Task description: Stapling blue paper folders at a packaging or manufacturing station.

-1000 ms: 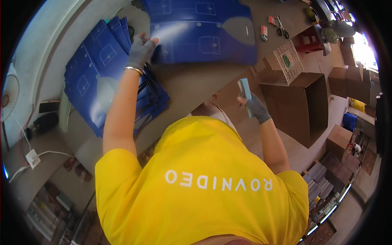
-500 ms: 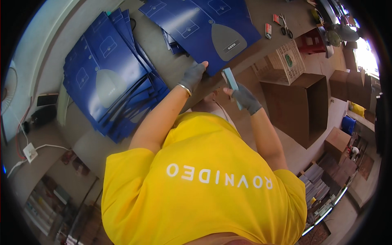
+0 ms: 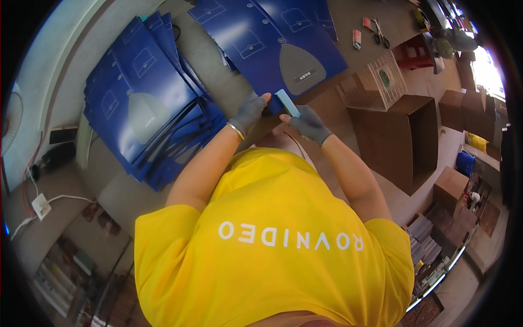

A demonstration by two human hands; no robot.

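- The left hand (image 3: 249, 112), in a grey glove with a metal bangle at the wrist, rests its fingertips on the near edge of a flat blue carton sheet (image 3: 272, 49) that lies on the brown table (image 3: 348, 16); the fingers are stretched out and pressed down on it, not curled around anything.
- The right hand (image 3: 309, 124), gloved the same way, has its fingers closed about the lower end of a small pale teal block (image 3: 286, 103), whose upper end pokes out and meets the sheet's edge just beside the left fingertips.
- The sheet is dark blue with faint printed outlines and a grey iron-shaped patch near its near edge (more sheets of the same kind lie under it, farther up the table).
- To the person's left lies a fanned stack of blue sheets (image 3: 147, 98), overlapping one another, well apart from both hands.
- To the right of the hands stands an open brown box (image 3: 403, 136), and behind it a smaller printed cardboard box (image 3: 376, 82).
- A pair of scissors (image 3: 379, 34) lies on the far part of the table, beside a small red and white object too small to tell.
- The person wears a yellow shirt (image 3: 272, 245), which fills the lower middle of the view.
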